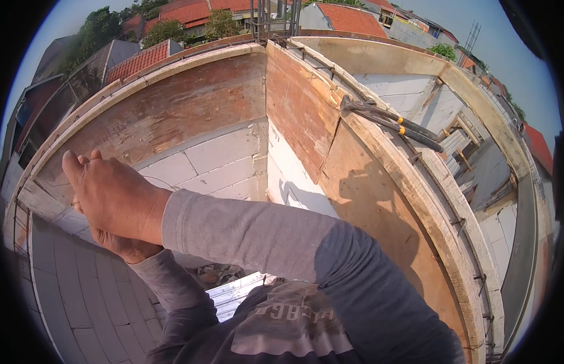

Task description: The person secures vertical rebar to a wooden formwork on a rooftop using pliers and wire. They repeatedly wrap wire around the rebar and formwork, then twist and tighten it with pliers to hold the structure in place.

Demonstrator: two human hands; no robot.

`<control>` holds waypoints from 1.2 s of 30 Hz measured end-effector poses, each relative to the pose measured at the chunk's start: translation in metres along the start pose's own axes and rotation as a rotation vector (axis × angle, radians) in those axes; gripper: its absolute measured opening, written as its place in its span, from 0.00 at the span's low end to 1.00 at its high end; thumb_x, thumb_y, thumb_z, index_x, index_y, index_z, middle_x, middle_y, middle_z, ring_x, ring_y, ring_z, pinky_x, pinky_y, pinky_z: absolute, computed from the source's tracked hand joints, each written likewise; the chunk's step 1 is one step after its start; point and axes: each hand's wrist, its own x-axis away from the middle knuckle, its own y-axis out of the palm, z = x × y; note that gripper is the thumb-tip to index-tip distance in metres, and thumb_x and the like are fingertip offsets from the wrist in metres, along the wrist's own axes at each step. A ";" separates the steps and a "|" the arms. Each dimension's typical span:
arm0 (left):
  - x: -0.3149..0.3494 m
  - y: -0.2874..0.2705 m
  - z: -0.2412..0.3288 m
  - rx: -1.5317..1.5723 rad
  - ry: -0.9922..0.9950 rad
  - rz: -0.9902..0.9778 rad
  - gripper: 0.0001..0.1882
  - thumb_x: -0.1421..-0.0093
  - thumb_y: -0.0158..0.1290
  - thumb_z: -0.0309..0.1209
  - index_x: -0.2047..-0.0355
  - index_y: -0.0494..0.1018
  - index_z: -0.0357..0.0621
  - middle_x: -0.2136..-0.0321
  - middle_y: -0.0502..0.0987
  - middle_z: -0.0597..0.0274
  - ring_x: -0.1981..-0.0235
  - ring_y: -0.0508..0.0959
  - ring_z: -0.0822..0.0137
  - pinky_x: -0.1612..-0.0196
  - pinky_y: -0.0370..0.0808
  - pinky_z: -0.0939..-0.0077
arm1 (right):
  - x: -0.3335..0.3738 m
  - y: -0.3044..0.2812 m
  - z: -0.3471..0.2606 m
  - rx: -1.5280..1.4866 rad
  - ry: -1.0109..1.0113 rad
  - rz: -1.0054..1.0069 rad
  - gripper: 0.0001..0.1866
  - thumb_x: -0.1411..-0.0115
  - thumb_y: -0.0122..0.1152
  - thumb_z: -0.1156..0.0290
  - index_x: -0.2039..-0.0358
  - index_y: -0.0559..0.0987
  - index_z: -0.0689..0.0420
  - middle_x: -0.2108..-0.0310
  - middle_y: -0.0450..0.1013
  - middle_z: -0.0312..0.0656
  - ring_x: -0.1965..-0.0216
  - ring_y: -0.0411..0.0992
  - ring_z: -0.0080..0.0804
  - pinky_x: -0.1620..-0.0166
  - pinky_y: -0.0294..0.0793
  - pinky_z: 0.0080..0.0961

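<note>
Head view: right hand [115, 194] overlaps left hand [121, 244] at nine o'clock, close together, any pinch hidden; wire [161, 181] beside them; pincers [401, 129] rest on formwork [388, 158] at two o'clock.

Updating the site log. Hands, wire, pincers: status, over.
Right hand partly covering left hand, grips hidden. Thin wire showing beside right hand. Pincers resting on formwork, apart from hands.

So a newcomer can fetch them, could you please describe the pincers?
Find the long wooden form on the right. Across its top, toward the far end, lie the pincers. Their yellow-banded dark handles set them apart from its pale wood.
</note>
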 end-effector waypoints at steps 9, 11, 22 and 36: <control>0.074 -0.050 -0.082 -0.322 -0.254 -0.018 0.09 0.29 0.59 0.31 0.58 0.77 0.37 0.66 0.77 0.65 0.67 0.72 0.78 0.62 0.71 0.81 | 0.180 0.035 0.069 -0.280 0.465 0.171 0.15 0.32 0.57 0.73 0.49 0.67 0.65 0.62 0.78 0.64 0.56 0.78 0.64 0.56 0.79 0.52; 0.063 -0.041 -0.098 -0.192 -0.300 -0.011 0.08 0.29 0.60 0.31 0.58 0.77 0.38 0.68 0.75 0.67 0.70 0.69 0.80 0.67 0.67 0.83 | 0.207 0.010 0.072 0.037 0.453 0.100 0.17 0.32 0.61 0.67 0.49 0.75 0.65 0.53 0.77 0.58 0.50 0.77 0.59 0.49 0.79 0.47; 0.097 0.095 -0.158 -0.014 -0.421 -0.446 0.09 0.33 0.63 0.28 0.56 0.79 0.38 0.68 0.81 0.66 0.77 0.67 0.84 0.76 0.61 0.87 | 0.200 -0.272 0.003 1.338 0.778 0.000 0.23 0.41 0.64 0.77 0.44 0.82 0.54 0.51 0.80 0.53 0.49 0.78 0.55 0.46 0.78 0.46; 0.073 0.190 -0.196 -0.062 -0.355 -0.972 0.10 0.33 0.63 0.32 0.57 0.83 0.39 0.64 0.84 0.64 0.69 0.76 0.77 0.65 0.71 0.81 | 0.237 -0.380 -0.005 1.347 0.836 -0.299 0.12 0.30 0.52 0.71 0.49 0.77 0.61 0.54 0.79 0.55 0.51 0.79 0.56 0.47 0.77 0.49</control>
